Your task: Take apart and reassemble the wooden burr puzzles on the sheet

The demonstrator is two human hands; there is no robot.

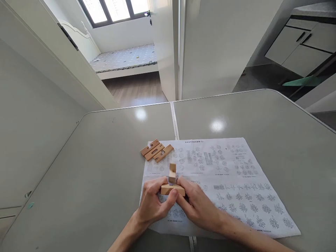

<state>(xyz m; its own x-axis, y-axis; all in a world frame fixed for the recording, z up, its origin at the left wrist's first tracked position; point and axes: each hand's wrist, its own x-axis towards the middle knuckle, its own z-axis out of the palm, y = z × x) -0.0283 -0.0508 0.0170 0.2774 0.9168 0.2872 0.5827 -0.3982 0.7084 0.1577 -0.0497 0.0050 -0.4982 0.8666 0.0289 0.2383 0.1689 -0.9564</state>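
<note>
Both hands meet over the lower left part of a printed paper sheet (210,175). My left hand (156,201) pinches the left end of a light wooden puzzle piece (168,189) lying crosswise, its thumb across the front. At the other end, my right hand (195,201) grips the same piece with fingers closed. A second wooden piece (172,171) rises upright behind the crosswise one, with a notch near its top. Whether the two are interlocked is hidden by the fingers.
Three flat, notched wooden pieces with numbers (154,149) lie side by side over the sheet's upper left corner. The sheet carries rows of small line diagrams. Beneath is a grey table (110,168) with a seam (174,120). Beyond stand an open door (164,45) and a bed (126,59).
</note>
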